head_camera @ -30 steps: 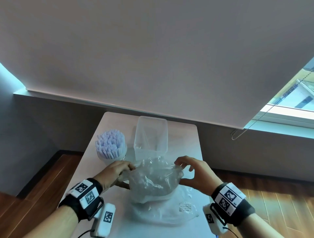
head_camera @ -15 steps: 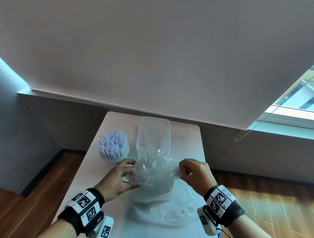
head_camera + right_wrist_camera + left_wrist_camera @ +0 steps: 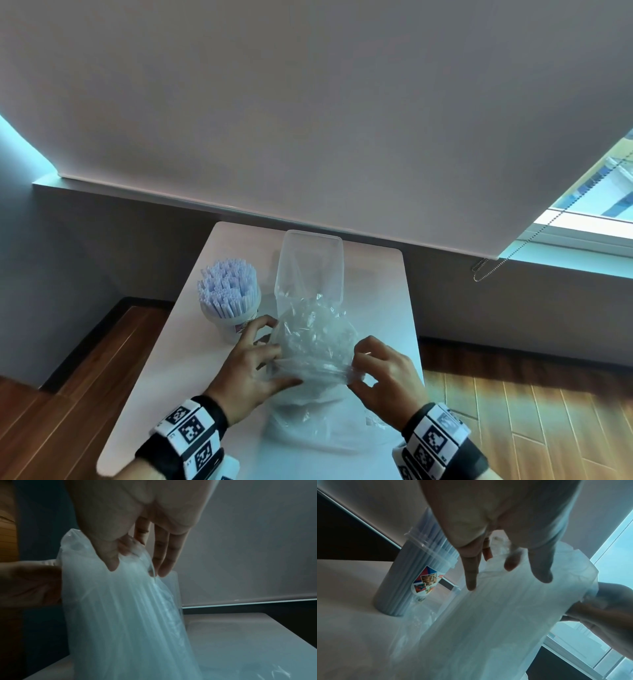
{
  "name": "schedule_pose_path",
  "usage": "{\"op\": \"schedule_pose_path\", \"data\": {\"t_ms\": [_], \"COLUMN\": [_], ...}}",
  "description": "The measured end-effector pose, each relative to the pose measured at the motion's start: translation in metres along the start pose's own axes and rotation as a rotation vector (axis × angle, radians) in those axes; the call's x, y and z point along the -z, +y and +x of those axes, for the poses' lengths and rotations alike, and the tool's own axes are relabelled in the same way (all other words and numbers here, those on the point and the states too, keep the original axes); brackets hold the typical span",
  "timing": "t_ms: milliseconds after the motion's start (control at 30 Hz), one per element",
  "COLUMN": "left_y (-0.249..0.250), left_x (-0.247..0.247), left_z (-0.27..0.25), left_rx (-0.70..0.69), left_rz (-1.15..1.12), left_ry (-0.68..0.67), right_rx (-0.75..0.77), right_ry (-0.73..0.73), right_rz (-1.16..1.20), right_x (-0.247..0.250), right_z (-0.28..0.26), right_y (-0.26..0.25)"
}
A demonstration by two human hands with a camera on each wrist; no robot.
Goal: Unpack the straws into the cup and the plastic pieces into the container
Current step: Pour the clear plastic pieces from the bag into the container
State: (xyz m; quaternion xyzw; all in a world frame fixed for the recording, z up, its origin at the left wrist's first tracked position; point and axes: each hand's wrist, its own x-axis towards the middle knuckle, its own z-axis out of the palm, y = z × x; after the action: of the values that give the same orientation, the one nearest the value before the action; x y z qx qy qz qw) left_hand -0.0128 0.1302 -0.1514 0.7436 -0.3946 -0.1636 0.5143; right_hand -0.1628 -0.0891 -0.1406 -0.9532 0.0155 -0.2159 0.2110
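Note:
A clear plastic bag (image 3: 313, 342) with small clear pieces inside is held up off the white table (image 3: 185, 377), its far end at the near rim of the clear rectangular container (image 3: 310, 267). My left hand (image 3: 263, 356) grips the bag's left side, fingers on top and thumb beneath. My right hand (image 3: 359, 368) pinches the right edge between thumb and forefinger. In the right wrist view that pinch (image 3: 126, 553) bunches the bag (image 3: 120, 615). In the left wrist view my left hand (image 3: 505, 568) lies on the bag (image 3: 488, 622). A cup (image 3: 227, 318) packed with pale straws (image 3: 227, 284) stands left of the container.
A flat, empty clear bag (image 3: 308, 431) lies on the table under my hands. The table is narrow, with wooden floor (image 3: 85, 370) on both sides and a grey wall with a drawn blind behind it. The cup (image 3: 399, 585) is close beside my left hand.
The bag has been lifted and drawn nearer to me, its far end tipped toward the container. My right hand went from spread fingers to a pinch on the bag's edge.

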Motion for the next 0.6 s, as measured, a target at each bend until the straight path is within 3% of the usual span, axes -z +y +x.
{"op": "schedule_pose_path", "data": {"t_ms": [167,367,600], "left_y": [0.0,-0.011,-0.021], "left_x": [-0.01,-0.019,-0.02], "left_z": [-0.002,-0.004,-0.008], "left_rx": [-0.112,-0.208,-0.278], "left_rz": [0.061,0.159,0.253], "left_ry": [0.117,0.151,0.121], "right_rx": [-0.025,0.094,0.063], "right_ry": [-0.06,0.121,0.017], "right_rz": [-0.038,-0.144,-0.231], "right_x": [0.001,-0.016,-0.024], "right_z": [-0.007,-0.016,-0.025], "right_y": [-0.008,-0.009,-0.02]}}
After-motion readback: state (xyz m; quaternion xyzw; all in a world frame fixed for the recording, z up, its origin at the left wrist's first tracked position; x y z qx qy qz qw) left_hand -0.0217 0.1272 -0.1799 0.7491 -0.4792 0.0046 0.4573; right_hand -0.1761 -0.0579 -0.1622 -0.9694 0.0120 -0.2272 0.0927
